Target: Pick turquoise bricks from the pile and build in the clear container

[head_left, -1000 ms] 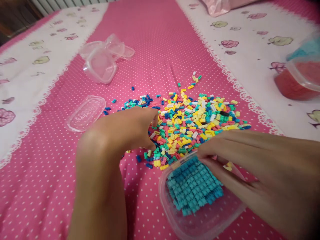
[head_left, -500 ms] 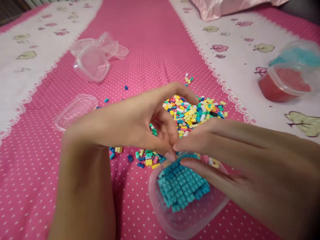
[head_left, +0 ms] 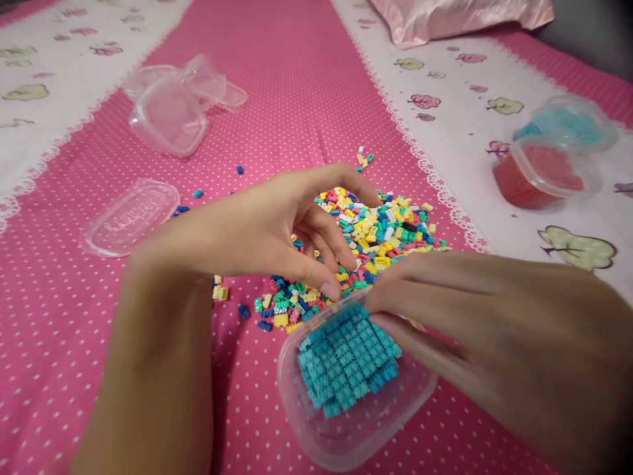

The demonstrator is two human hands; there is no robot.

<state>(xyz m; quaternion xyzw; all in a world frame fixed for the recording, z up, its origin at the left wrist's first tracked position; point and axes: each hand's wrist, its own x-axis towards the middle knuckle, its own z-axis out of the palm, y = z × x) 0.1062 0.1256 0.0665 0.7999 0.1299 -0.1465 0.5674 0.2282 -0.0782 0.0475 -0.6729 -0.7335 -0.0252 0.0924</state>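
Observation:
A clear plastic container (head_left: pixel 359 455) lies in front of me with a slab of joined teal-blue building bricks (head_left: pixel 341 363) in it. My left hand (head_left: pixel 306 231) arches over the pile of small mixed-colour bricks (head_left: pixel 380 231), thumb and fingers apart, with the thumb tip close to the container's far rim. No brick shows in its grasp. Over the container's right side, my right hand (head_left: pixel 435 303) has its thumb and fingers pressed together at the upper right corner of the slab. Whatever sits between those fingertips is hidden.
Clear empty containers (head_left: pixel 171 119) lie in a heap at the back left, with a clear lid (head_left: pixel 133 218) nearer me. On the right stand a container of red bricks (head_left: pixel 539 175) and one of teal bricks (head_left: pixel 568 125). A shiny pink pillow (head_left: pixel 455 20) rests at the back.
My hands have parted: the right one has moved from the left thumb to the slab's corner, and the left fingers have opened. The whole view has shifted slightly.

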